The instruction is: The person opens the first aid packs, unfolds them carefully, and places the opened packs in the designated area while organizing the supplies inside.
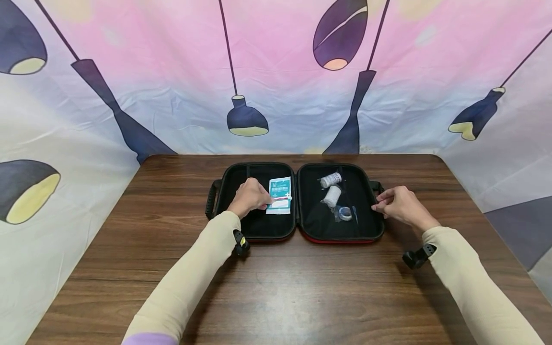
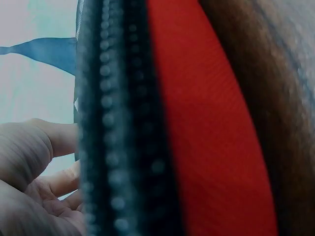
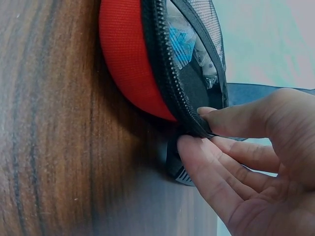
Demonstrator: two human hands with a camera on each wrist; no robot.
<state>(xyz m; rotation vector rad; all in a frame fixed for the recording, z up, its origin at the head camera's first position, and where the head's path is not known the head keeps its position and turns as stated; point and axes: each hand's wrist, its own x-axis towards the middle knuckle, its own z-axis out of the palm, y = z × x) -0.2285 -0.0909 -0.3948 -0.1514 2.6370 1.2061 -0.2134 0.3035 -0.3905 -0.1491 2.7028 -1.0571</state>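
Note:
A zippered case (image 1: 363, 238), black inside with red outer sides, lies unfolded on the table. My left hand (image 1: 251, 195) is over its left half, fingertips pinching the edge of a teal-and-white packet (image 1: 278, 206); another such packet (image 1: 280, 186) lies just behind it. In the left wrist view, the case's zipper edge (image 2: 118, 147) hides those fingertips. My right hand (image 1: 398, 205) grips the right half's rim between thumb and forefinger, beside the handle. The right half holds two white rolls (image 1: 331, 179) in clear wrap and a small bagged tape roll (image 1: 344, 213).
The brown wooden table (image 1: 284, 292) extends in front of the case and to both sides. A carry handle (image 1: 211, 199) sticks out at the case's left end. Behind the table hangs a cloth (image 1: 185, 115) printed with lamps.

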